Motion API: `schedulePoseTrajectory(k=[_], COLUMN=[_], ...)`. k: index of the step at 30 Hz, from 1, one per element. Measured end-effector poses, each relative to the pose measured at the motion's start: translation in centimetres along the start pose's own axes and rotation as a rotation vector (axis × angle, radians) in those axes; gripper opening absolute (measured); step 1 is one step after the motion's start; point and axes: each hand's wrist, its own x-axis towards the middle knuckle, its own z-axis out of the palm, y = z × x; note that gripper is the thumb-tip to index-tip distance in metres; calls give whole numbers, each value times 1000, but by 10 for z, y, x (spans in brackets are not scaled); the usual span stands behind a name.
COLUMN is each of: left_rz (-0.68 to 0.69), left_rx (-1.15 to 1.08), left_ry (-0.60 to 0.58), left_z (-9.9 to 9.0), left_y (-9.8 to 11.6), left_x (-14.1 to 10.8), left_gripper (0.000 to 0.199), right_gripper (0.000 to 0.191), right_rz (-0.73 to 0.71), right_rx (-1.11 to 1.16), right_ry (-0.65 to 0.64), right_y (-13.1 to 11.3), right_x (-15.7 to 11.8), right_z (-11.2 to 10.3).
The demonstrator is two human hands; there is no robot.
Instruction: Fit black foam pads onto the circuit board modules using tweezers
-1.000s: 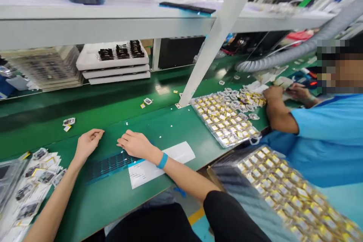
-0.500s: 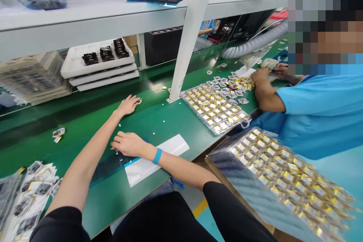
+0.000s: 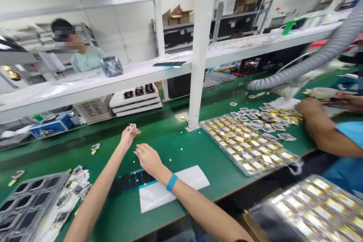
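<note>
In my left hand point(image 3: 128, 137) is a small white-framed part point(image 3: 132, 127) with a bit of yellow at its side, lifted over the green bench point(image 3: 167, 143). The fingers close around it. My right hand point(image 3: 150, 162), with a blue wristband point(image 3: 171, 182), is just right of and nearer than the left. Its fingers are bent together at the tips; whatever they pinch is too small to make out. Below that hand lie a dark strip sheet point(image 3: 129, 182) with small white bits and a white printed sheet point(image 3: 181, 183) with a blue edge.
Trays of yellow-and-white parts point(image 3: 246, 145) stand to the right, beside a heap of framed parts point(image 3: 272, 117) and a co-worker's hand point(image 3: 310, 107). A white post point(image 3: 197, 83) rises ahead. At left are a clear tray point(image 3: 34, 200) and loose parts point(image 3: 75, 185). Another person point(image 3: 87, 56) is beyond the shelf.
My left hand has picked the small framed part up off the bench. My right hand has come off the dark strip sheet. The view has tilted up and swung left.
</note>
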Motion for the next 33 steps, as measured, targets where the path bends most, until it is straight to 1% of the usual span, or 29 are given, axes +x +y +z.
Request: schedulePoseTrajectory(k=[3, 5, 6, 9, 10, 12, 15, 21, 23, 26, 29, 33], left_rz=[0, -17, -26, -64, -79, -98, -103, -61, -46, -25, 58, 204], left_rx=[-68, -90, -99, -117, -123, -138, -167, -214, -225, -239, -122, 116], left_ry=[-57, -136, -177, -278, -297, -302, -260, -113, -55, 33, 112, 165], left_z=[-27, -40, -44, -48, -47, -42, -31, -13, -9, -8, -9, -10], left_y=[-4, -12, -16, -27, -29, -30, -30, -25, -24, -23, -20, -17], left_x=[-40, -74, -91, -139, -151, -169, -183, -204, -209, -213, -214, -217], left_gripper=[39, 34, 37, 59, 64, 67, 65, 53, 51, 45, 37, 30], right_gripper=[24, 24, 24, 25, 25, 32, 33, 28, 24, 19, 18, 17], right_rz=[-9, -4, 4, 54, 60, 52, -4, -91, -113, -134, -145, -169], right_rx=[23, 52, 71, 145, 174, 229, 298, 368, 384, 380, 353, 348], right_ry=[98, 141, 153, 146, 122, 78, 43, 68, 96, 187, 234, 220], right_y=[3, 5, 5, 3, 2, -1, -6, -8, -7, -9, -12, -13], right_x=[1, 0, -1, -6, -9, -14, -23, -41, -43, -41, -38, -41], right_z=[-1, -5, -8, -14, -15, -16, -14, -19, -23, -29, -33, -33])
